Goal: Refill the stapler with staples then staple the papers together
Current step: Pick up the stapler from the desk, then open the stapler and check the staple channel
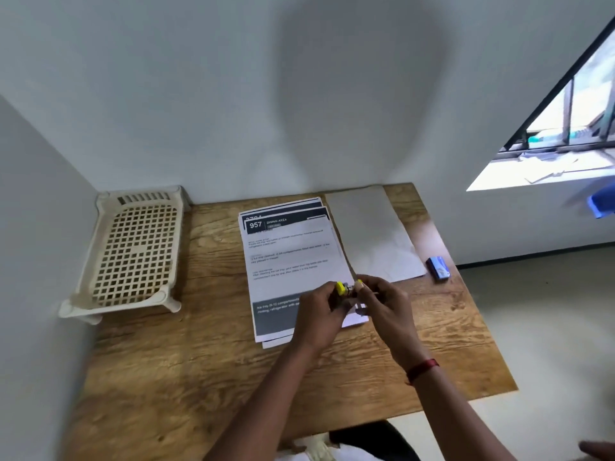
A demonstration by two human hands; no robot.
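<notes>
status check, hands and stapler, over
Both hands, left and right, on the yellow stapler, over the papers. Blue staple box sits apart, right. Nothing in the way.

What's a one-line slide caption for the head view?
Both hands, left and right, work a yellow stapler above printed papers on a wooden table.

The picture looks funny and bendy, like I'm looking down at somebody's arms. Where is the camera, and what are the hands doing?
The camera sits on a person's head, looking down, so you see their own arms. The left hand and right hand together hold a small yellow stapler above a stack of printed white papers. These lie on a brown wooden table. Also there: a cream plastic lattice rack, a blank grey sheet and a small blue box, maybe staples.
</notes>
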